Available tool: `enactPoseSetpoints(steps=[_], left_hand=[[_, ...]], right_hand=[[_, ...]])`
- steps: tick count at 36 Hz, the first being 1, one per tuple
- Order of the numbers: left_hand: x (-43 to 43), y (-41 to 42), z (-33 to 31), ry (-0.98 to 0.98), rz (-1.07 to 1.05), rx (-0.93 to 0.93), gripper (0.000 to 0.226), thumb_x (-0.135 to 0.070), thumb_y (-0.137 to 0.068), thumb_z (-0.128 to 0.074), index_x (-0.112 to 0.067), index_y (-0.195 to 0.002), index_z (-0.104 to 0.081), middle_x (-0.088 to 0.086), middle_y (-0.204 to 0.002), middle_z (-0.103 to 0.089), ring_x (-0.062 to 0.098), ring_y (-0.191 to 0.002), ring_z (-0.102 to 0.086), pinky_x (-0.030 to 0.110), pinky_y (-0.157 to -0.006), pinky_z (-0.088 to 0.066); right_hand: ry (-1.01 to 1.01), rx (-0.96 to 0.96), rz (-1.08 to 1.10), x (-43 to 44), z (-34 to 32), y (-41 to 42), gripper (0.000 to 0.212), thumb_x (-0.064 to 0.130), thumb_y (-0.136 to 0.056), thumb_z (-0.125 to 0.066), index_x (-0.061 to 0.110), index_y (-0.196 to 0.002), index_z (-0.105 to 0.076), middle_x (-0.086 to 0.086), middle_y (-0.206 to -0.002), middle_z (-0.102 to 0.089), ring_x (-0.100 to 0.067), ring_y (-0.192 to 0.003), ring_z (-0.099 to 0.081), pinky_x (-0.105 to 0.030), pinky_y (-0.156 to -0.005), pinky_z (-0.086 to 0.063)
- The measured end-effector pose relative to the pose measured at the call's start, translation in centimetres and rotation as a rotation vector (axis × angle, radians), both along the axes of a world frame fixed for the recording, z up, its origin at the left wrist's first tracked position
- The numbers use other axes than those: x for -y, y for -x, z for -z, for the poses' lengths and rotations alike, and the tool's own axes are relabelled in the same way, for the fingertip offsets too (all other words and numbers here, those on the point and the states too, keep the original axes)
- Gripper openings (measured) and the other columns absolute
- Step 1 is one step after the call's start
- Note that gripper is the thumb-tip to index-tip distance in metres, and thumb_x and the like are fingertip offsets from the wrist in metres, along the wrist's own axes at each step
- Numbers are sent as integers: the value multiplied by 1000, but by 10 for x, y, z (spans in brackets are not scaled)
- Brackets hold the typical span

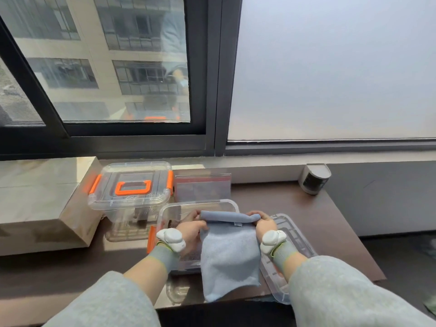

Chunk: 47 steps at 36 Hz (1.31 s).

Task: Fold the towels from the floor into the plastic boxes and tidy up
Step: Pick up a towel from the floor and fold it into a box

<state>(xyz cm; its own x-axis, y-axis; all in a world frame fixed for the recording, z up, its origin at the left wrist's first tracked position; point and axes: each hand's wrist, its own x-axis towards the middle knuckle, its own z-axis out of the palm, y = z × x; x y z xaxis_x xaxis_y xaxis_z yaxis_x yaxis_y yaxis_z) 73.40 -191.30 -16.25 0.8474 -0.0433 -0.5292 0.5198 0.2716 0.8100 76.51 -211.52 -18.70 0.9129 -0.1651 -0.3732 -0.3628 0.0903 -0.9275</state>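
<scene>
Two hands are working one light blue towel [230,256]: the left hand [192,228] and right hand [264,224] are each gripping an end of its rolled top edge, and it is draping over the open plastic box [195,204] on the counter [306,204].

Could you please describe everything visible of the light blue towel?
The light blue towel looks like soft terry cloth. Its top edge is rolled over, a small tag showing, and the left hand and right hand grip that roll at either end. The rest lies flat over the open clear box, its lower end reaching the front edge of the dark ledge.
</scene>
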Motion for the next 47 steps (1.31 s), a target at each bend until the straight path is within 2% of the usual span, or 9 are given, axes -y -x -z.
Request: enactPoseSetpoints(steps=[6,13,19,24,28,34,39,43,47], left_hand=[[-8,-3,2,116,130,-146,34,-46,-84,-60,-14,-95,-67,13,-90,-65,29,-82,-61,37,-70,-51],[-3,-14,2,-81,136,-22,24,1,-87,-59,-13,-105,-52,10,-92,-57,22,-71,-55,28,-56,-46],[2,-19,5,-207,188,-44,11,-10,-91,-60,-2,-84,-63,8,-70,-66,18,-58,-62,21,-47,-50],[3,-20,16,-441,287,15,16,-28,-98,-48,-16,-108,-47,7,-96,-57,18,-76,-57,21,-48,-49],[0,-21,22,-563,357,135,18,-29,-98,-46,-19,-114,-44,-3,-90,-55,8,-74,-52,11,-47,-43],[0,-19,24,-260,285,91,40,7,-88,-56,2,-126,-46,18,-107,-59,26,-99,-55,39,-91,-44],[0,-16,27,-123,205,4,39,7,-89,-54,-5,-126,-50,14,-95,-64,28,-89,-61,36,-79,-50],[-6,-6,22,-117,272,-94,31,-3,-90,-45,-24,-110,-56,17,-116,-58,34,-106,-57,46,-97,-45],[-11,-2,20,231,192,-228,28,-13,-80,-37,-6,-105,-48,14,-83,-48,30,-78,-50,36,-72,-47]], right_hand=[[5,32,42,4,-2,-2,49,-24,-81,-23,7,-60,-54,1,-49,-59,-23,-58,-50,-21,-49,-48],[65,104,-166,16,-10,-1,53,-26,-84,-26,12,-69,-59,-8,-63,-60,-13,-56,-60,-23,-66,-49],[78,-62,-88,18,-10,-7,54,-16,-87,-36,9,-54,-71,-4,-62,-68,-24,-68,-56,-15,-58,-51],[142,-178,-18,11,-13,1,32,8,-84,-49,14,-61,-70,-13,-81,-62,-24,-73,-56,-30,-74,-50],[376,-16,-91,5,-19,12,37,-6,-80,-51,15,-109,-61,-6,-103,-58,-21,-94,-58,-30,-85,-50],[246,-233,-187,8,-28,29,39,-4,-84,-50,1,-122,-53,-14,-100,-58,-24,-75,-56,-30,-65,-49],[280,-67,-178,7,-28,37,29,-16,-82,-48,6,-101,-52,-8,-78,-54,-15,-60,-49,-20,-46,-43],[360,19,-187,4,-26,40,22,-14,-84,-51,8,-89,-55,-6,-73,-55,-11,-59,-49,-14,-45,-40],[346,29,-121,1,-21,42,38,-20,-82,-40,12,-71,-58,-2,-64,-56,-4,-49,-55,-10,-43,-41]])
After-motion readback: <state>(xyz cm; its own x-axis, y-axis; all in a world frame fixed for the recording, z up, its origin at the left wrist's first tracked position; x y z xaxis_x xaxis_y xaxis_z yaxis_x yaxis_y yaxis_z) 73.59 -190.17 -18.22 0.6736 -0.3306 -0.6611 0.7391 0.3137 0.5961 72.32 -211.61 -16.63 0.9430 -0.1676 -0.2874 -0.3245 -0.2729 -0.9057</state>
